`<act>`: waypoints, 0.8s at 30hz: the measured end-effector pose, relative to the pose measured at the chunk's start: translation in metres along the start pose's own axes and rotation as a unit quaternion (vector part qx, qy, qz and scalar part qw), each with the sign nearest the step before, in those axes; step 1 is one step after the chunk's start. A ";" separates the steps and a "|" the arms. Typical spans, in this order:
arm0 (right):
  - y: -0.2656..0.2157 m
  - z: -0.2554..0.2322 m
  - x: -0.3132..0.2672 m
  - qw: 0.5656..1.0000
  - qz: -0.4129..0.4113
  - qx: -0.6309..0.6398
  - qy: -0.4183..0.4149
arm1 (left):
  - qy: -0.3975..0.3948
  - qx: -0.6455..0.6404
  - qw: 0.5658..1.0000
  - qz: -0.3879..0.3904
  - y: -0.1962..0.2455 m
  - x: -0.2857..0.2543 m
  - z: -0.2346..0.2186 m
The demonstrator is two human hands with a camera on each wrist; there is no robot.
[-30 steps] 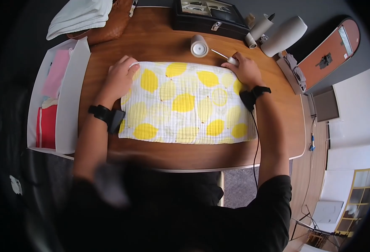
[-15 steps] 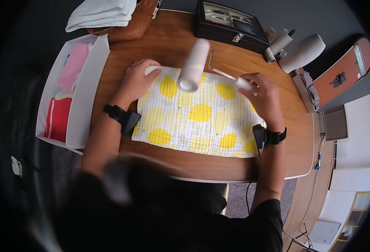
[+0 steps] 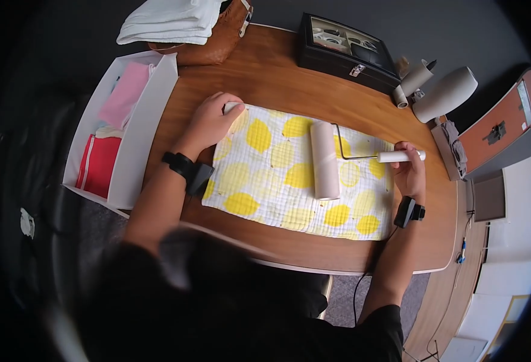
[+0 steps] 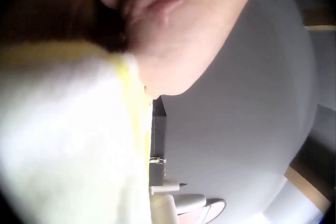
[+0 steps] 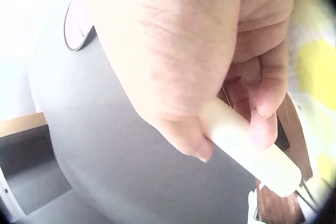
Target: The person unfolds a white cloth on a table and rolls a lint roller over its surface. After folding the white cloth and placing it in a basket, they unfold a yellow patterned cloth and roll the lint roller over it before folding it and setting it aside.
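A white cloth with yellow lemons (image 3: 256,184) lies spread on the wooden table. At its far left corner my left hand (image 3: 212,119) pinches the fabric between thumb and fingers; in the left wrist view the thumb side of that hand lies against the cloth (image 4: 73,129) and the fingertips are hidden. My right hand (image 3: 411,175) grips the white handle of a lint roller (image 3: 324,163), thumb and fingers round it in the right wrist view. The roller's pale cylinder lies over the right half of the cloth, joined to the handle by a bent metal rod.
A white box (image 3: 134,151) with folded pink and red cloths stands at the left. Behind it are a brown leather bag (image 3: 208,53) and folded white towels (image 3: 172,23). A black display case (image 3: 347,66), a white vase-like object (image 3: 445,96) and an oval mirror (image 3: 506,117) line the back right.
My right hand has lifted the lint roller from the table behind the cloth and brought it nearer, over the cloth. The left hand stays at the cloth's corner. The head view has shifted.
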State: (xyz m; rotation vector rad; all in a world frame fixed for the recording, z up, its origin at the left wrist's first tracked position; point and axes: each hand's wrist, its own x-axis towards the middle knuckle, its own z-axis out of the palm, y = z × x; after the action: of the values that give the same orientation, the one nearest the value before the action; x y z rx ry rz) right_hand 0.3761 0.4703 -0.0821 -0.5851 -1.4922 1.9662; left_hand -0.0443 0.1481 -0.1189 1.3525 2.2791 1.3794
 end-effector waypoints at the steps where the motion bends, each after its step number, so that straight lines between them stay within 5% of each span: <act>1: -0.001 0.020 -0.004 1.000 0.012 0.008 0.013 | -0.003 -0.010 1.000 -0.002 -0.003 0.000 -0.001; 6: 0.007 0.095 -0.009 0.992 0.079 -0.053 -0.081 | -0.019 -0.009 1.000 -0.001 0.001 0.000 -0.007; 9: 0.008 0.110 -0.011 0.994 0.065 -0.090 -0.008 | -0.017 -0.005 1.000 -0.011 0.006 -0.001 -0.006; 15: -0.004 -0.010 0.002 0.974 -0.041 -0.080 0.209 | -0.010 0.008 1.000 -0.011 0.010 -0.003 -0.005; 18: -0.028 -0.043 -0.014 0.960 -0.112 -0.121 0.225 | -0.008 0.002 1.000 -0.013 0.001 -0.001 -0.002; 24: -0.015 0.030 -0.008 0.972 -0.021 -0.178 0.151 | 0.010 -0.024 1.000 -0.010 -0.007 0.000 0.003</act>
State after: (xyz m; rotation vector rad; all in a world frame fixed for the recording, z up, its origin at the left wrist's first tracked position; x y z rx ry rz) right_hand 0.3650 0.4471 -0.0600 -0.9500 -1.6501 1.5009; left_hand -0.0471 0.1492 -0.1255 1.3043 2.2502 1.4383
